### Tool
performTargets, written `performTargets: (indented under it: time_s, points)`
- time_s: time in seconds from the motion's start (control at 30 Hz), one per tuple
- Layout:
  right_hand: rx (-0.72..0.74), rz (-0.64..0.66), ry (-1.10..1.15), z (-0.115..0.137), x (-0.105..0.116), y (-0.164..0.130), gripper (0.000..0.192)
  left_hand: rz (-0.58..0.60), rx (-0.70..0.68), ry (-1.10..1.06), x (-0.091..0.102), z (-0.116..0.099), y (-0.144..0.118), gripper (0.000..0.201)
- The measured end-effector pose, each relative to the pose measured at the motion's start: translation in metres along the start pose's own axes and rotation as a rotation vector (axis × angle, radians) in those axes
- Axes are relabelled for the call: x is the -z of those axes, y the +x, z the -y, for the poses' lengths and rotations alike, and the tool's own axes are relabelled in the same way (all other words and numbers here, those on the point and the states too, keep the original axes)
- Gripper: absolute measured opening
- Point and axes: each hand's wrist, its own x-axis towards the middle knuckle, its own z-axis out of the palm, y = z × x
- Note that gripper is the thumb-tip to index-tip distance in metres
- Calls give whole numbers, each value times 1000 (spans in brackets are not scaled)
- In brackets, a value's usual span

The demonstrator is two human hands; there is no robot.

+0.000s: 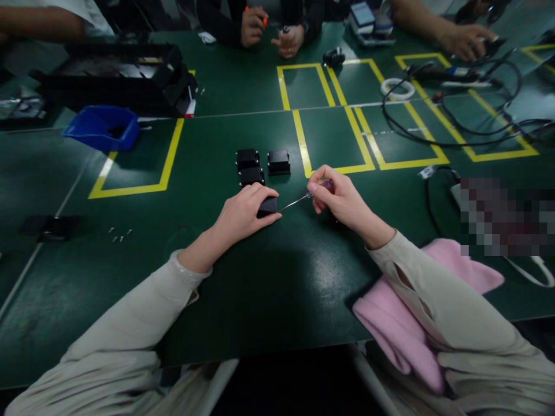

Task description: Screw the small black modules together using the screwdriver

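Between the thumb and fingers of my left hand [245, 211] is a small black box [267, 207], resting on the green table. My right hand [338, 196] grips a screwdriver [295, 204] by its purplish clear handle, with the thin shaft slanting down to the left. Its tip meets the box's right side, close to my left thumb; the exact contact point is too small to make out. Just beyond my left hand stand more black boxes of the same kind, one [247, 158] at the back, another [251, 175] partly covered by my fingers, and a third [278, 162] to the right.
Several small screws [120, 234] lie at left, near a black part [56, 227]. A blue bin [104, 128] and black trays [117, 75] stand farther back. A pink cloth [403, 323] lies under my right forearm. Cables [451, 141] spread at right. Co-workers' hands [288, 40] are across the table.
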Motion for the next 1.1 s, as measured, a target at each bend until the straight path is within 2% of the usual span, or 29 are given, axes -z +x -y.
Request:
performTargets:
  time_s: [0.1,0.33,0.43,0.7,0.83,0.97,1.1]
  points:
    - [-14,11,-2,1,0,0,36,4,5,-6,0,0,0,40]
    - [-4,-1,22,1,-2,0,21,9,2,-8,1,-1,0,40]
    - [-11,-1,6,0,-2,0,24,5,7,-10,1,0,0,40]
    - [4,-7,16,1,0,0,19,8,7,1,1,-2,0,39]
    - [-27,7,-9,2,0,0,27,12,13,-7,2,-2,0,40]
    - [7,13,22,2,0,0,19,11,11,-12,1,-1,0,40]
    - [9,9,-1,5,0,-1,20,2,9,-23,1,0,-1,39]
